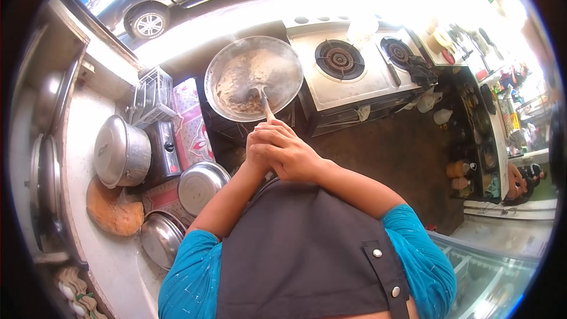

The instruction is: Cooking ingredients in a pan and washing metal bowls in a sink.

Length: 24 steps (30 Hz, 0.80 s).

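Both of my hands are clasped around the wooden handle of a long cooking utensil [266, 107]. My right hand [290, 150] lies over my left hand [258, 153], hiding most of it. The utensil's metal end reaches into a large metal wok [290, 53] in front of me. Pale brown, steaming food [239, 82] covers the wok's bottom and its far wall, with a darker, lumpy patch near the utensil. What shape the submerged end has, I cannot tell.
A steel two-burner gas stove [305, 84] stands right of the wok, with a knife [393, 73] on it. Leftward are a lidded aluminium pot [133, 155], steel basins [199, 188], a plastic rack [155, 93] and a cut squash [117, 212]. A person [516, 184] is at the far right.
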Each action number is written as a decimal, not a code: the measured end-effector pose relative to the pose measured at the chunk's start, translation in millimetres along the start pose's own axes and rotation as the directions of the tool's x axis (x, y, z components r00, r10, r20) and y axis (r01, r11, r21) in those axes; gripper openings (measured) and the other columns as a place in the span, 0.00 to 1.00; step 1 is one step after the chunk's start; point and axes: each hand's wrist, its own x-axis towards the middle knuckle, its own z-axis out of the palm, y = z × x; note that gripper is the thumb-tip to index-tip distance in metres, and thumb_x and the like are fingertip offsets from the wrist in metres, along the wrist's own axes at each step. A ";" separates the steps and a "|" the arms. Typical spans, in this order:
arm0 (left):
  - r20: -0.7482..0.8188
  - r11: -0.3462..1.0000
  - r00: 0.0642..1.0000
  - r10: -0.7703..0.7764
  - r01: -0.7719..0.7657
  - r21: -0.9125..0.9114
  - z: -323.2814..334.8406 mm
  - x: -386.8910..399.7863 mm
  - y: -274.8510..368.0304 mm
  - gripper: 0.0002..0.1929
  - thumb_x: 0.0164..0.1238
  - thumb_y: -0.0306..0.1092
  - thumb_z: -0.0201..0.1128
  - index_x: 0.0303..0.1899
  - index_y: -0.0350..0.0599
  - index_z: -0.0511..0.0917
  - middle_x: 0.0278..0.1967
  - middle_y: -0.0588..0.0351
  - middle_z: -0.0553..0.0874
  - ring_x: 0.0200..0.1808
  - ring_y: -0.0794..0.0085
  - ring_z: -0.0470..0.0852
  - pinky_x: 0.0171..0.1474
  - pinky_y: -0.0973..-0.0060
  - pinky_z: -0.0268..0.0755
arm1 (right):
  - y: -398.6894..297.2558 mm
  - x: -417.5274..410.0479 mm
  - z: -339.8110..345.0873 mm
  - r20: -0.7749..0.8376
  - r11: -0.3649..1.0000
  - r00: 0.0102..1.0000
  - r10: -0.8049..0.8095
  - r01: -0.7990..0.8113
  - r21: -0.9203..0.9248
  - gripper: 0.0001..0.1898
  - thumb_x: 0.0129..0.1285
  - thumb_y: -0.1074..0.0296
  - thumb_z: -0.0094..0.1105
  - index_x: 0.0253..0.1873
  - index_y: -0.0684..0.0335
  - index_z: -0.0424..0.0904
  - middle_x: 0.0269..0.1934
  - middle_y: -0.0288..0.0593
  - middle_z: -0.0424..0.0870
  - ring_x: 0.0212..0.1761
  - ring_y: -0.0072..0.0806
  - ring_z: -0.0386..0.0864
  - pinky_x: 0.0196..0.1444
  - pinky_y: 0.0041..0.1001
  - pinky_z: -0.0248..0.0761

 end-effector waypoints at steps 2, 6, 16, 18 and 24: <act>0.013 0.995 1.000 0.026 -0.027 0.097 17.5 4.6 -12.1 0.20 0.72 0.46 0.64 0.58 0.45 0.83 0.47 0.47 0.86 0.48 0.54 0.87 0.44 0.59 0.84 | 16.0 -1.9 13.0 -0.009 1.000 1.000 0.012 -0.012 0.004 0.23 0.62 0.76 0.67 0.64 0.58 0.86 0.70 0.48 0.82 0.77 0.49 0.75 0.85 0.54 0.61; 0.043 0.953 0.997 0.071 -0.081 0.292 42.5 5.2 -35.4 0.21 0.73 0.46 0.63 0.60 0.44 0.82 0.48 0.46 0.86 0.50 0.53 0.86 0.45 0.58 0.84 | 38.9 -0.4 25.7 -0.039 1.000 0.999 0.016 -0.016 -0.011 0.23 0.63 0.76 0.66 0.64 0.59 0.86 0.71 0.49 0.81 0.78 0.50 0.75 0.86 0.52 0.60; 0.160 0.673 0.976 0.150 -0.220 0.707 95.2 4.9 -98.8 0.24 0.76 0.46 0.60 0.64 0.42 0.78 0.51 0.43 0.84 0.54 0.51 0.84 0.47 0.56 0.84 | 77.3 13.8 40.2 0.069 0.995 0.993 0.095 -0.093 -0.030 0.20 0.78 0.68 0.64 0.71 0.56 0.81 0.78 0.49 0.74 0.86 0.50 0.64 0.90 0.54 0.49; 0.176 0.638 0.970 0.165 -0.241 0.731 91.0 11.1 -93.6 0.24 0.76 0.46 0.60 0.65 0.41 0.78 0.51 0.42 0.84 0.55 0.51 0.84 0.48 0.56 0.84 | 83.7 14.8 43.2 0.061 0.994 0.992 0.110 -0.109 -0.029 0.21 0.80 0.67 0.62 0.73 0.55 0.80 0.78 0.49 0.74 0.86 0.50 0.63 0.90 0.54 0.48; 0.287 0.673 0.957 0.045 -0.242 0.699 79.4 20.0 -88.8 0.25 0.79 0.44 0.56 0.68 0.38 0.73 0.51 0.39 0.81 0.55 0.48 0.81 0.52 0.53 0.82 | 84.5 19.5 38.9 0.062 0.995 0.993 0.100 -0.099 -0.010 0.23 0.80 0.66 0.62 0.76 0.54 0.78 0.78 0.50 0.73 0.86 0.51 0.63 0.90 0.53 0.48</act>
